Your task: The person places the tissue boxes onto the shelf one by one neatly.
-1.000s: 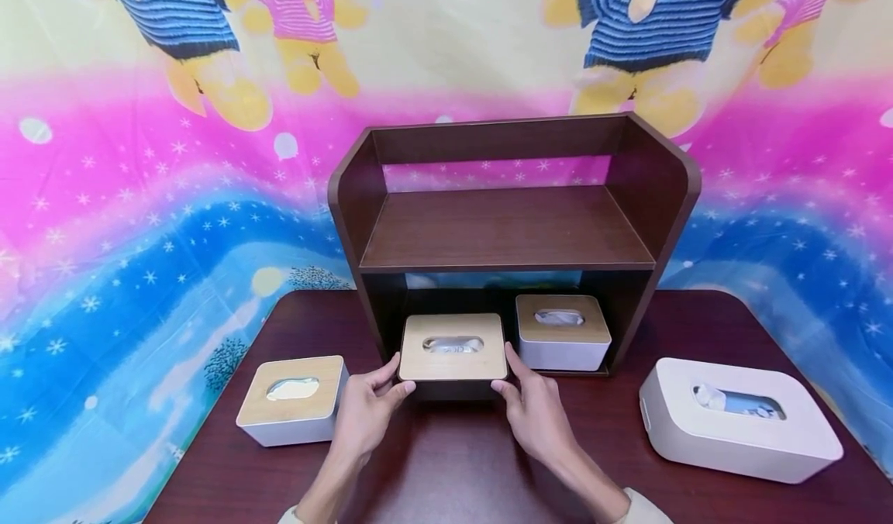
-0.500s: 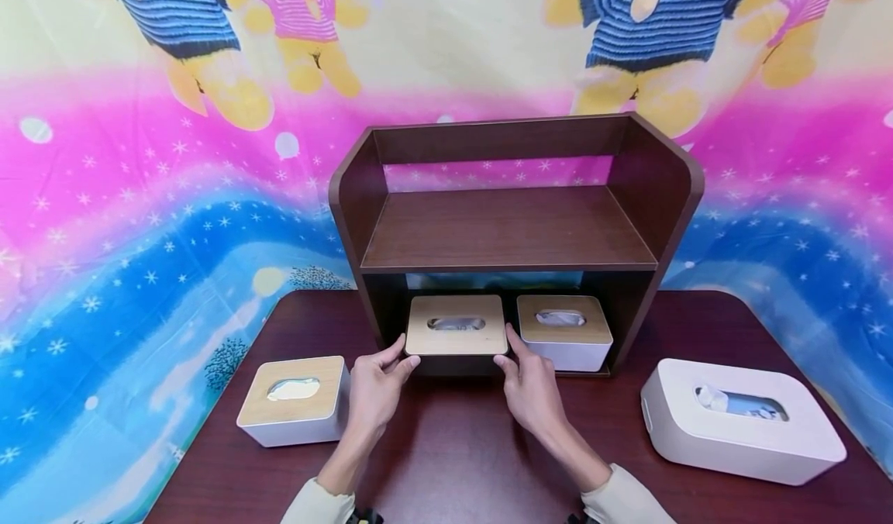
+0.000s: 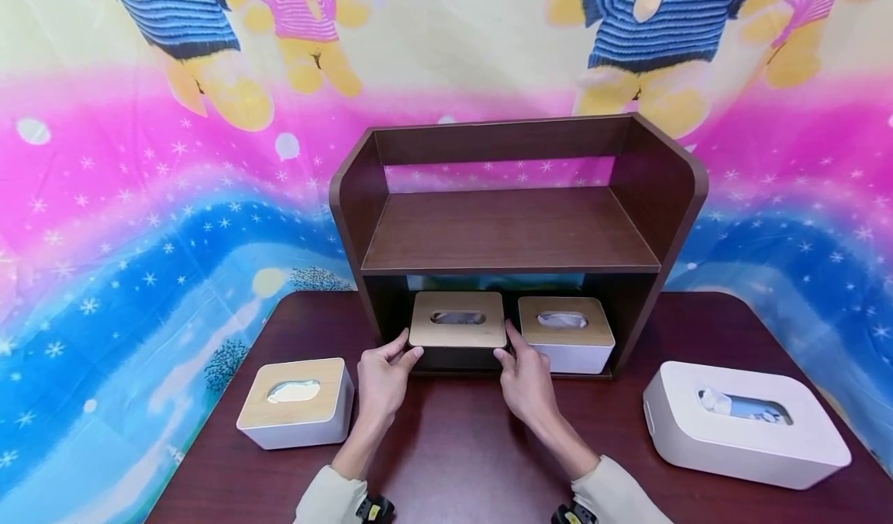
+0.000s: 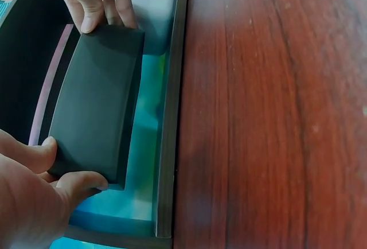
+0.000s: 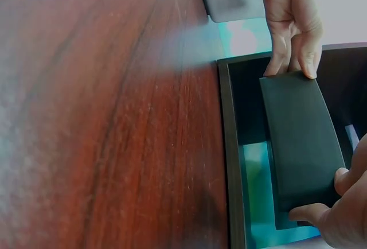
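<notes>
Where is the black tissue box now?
In the head view, the black tissue box is in the lower level of the shelf, gripped between left hand and right hand, left of a white-bodied box.

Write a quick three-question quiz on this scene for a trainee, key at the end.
1. Multiple choice: What holds the dark-sided box?
A) The left hand and the right hand together
B) The left hand alone
C) The right hand alone

2. True or false: In the head view, the box at the far right has a white top.

3. Count: How many boxes stand on the table outside the rack?

Key: 1. A. 2. True. 3. Two.
</notes>
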The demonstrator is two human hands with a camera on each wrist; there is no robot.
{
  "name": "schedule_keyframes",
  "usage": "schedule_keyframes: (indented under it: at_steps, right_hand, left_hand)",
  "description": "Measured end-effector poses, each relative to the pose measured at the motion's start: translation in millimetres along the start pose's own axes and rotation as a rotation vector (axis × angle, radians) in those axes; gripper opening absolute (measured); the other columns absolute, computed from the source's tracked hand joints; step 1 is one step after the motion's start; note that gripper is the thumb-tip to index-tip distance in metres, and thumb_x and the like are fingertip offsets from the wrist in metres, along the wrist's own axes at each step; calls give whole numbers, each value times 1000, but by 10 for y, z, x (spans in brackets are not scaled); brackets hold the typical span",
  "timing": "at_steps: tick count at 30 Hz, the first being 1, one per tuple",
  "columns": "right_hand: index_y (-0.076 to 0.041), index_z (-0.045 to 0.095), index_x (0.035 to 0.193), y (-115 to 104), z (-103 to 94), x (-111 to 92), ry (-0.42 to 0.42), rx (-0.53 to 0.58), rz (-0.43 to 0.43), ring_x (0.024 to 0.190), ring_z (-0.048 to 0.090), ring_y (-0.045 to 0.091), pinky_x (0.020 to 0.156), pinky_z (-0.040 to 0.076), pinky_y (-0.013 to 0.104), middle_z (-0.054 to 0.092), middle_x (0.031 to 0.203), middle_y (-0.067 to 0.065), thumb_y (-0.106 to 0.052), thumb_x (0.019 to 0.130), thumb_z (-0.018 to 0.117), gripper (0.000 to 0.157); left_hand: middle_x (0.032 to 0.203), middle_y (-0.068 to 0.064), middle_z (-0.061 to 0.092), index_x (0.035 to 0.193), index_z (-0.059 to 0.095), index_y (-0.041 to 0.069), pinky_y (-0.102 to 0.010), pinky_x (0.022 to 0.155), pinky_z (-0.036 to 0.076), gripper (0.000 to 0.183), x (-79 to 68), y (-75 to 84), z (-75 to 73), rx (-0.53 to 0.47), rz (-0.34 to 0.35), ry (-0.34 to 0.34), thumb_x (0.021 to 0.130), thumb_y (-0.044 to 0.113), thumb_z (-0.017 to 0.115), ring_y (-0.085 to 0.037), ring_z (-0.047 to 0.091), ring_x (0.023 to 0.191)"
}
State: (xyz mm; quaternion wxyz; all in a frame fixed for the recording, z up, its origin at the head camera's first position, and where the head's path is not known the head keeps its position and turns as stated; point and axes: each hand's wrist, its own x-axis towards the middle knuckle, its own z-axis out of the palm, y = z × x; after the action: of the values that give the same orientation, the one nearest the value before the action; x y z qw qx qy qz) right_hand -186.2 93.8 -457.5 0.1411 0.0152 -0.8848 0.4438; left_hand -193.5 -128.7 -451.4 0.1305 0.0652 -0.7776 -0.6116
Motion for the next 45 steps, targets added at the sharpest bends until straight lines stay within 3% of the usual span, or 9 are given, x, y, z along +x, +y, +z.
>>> schedule_keyframes:
  at_steps: [8, 18, 20, 23, 25, 31, 45]
  right_hand:
    - [-1, 49, 160, 25, 68, 53, 3, 22, 12, 57, 35, 12, 85, 51, 43, 36, 58, -7, -9, 107, 63, 55]
    - [-1, 50, 159, 57, 120, 77, 13, 40, 12, 67, 49, 18, 92, 53, 46, 54, 62, 3, -8, 106, 64, 55]
    - [-1, 51, 158, 63, 128, 79, 23, 37, 3, 74, 58, 22, 95, 55, 48, 66, 70, 10, -8, 106, 65, 54]
    - [0, 52, 157, 72, 137, 82, 37, 34, -10, 94, 68, 29, 99, 57, 52, 79, 97, 22, -8, 106, 65, 53]
    - [1, 53, 156, 78, 143, 84, 41, 34, -15, 109, 69, 31, 102, 57, 55, 79, 114, 25, -8, 106, 66, 53]
    - [2, 52, 156, 85, 149, 87, 32, 45, -15, 134, 64, 39, 110, 55, 57, 66, 143, 27, -9, 106, 65, 53]
    - [3, 55, 154, 100, 183, 102, 42, 50, -18, 136, 62, 42, 111, 53, 58, 64, 145, 29, -6, 105, 66, 52]
  left_hand:
    - [142, -17, 68, 140, 70, 8, -44, 111, 53, 44, 51, -69, 56, -5, -3, 15, 96, 5, 79, -28, 67, 130]
    - [140, -19, 68, 140, 70, 8, -44, 111, 53, 45, 73, -89, 89, -10, -21, 26, 96, 5, 79, -28, 67, 130]
    - [140, -18, 68, 139, 71, 9, -44, 111, 53, 44, 77, -94, 90, -7, -24, 28, 96, 6, 79, -28, 67, 129]
    - [141, -18, 68, 140, 70, 9, -44, 111, 53, 44, 84, -101, 91, -6, -29, 27, 96, 6, 79, -28, 67, 130]
    - [141, -18, 68, 140, 70, 8, -45, 111, 53, 44, 87, -104, 93, -5, -31, 25, 97, 6, 79, -28, 67, 130]
    - [141, -19, 68, 140, 71, 9, -46, 110, 54, 45, 100, -115, 100, 7, -33, 31, 96, 6, 79, -29, 68, 128]
    - [141, -20, 67, 140, 70, 7, -46, 110, 54, 45, 110, -127, 99, -8, -44, 26, 96, 5, 79, -30, 68, 129]
